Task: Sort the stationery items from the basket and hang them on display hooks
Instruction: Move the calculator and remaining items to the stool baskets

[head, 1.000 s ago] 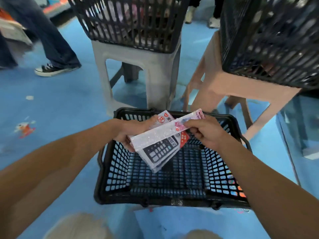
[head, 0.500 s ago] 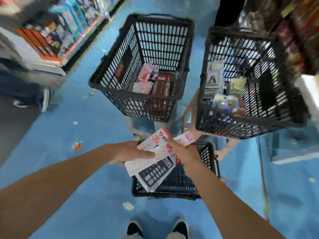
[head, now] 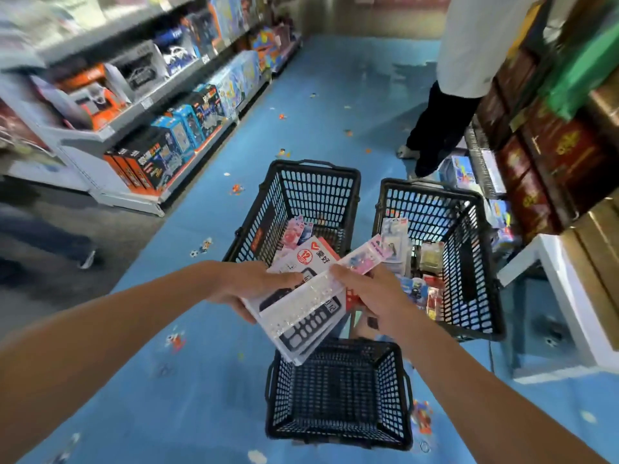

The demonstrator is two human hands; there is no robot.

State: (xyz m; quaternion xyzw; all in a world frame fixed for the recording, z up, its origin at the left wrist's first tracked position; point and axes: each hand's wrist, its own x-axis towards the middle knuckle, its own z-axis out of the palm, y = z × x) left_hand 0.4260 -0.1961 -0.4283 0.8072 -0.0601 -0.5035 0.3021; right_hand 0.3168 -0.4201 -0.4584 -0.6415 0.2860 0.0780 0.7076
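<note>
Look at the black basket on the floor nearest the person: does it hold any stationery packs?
No, the nearest basket shows only bare mesh inside, while the packs are held in the left hand and right hand.

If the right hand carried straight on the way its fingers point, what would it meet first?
The right hand points up-left across the calculator pack, so probably the left hand gripping the pack's other side. Depth is unclear.
</note>
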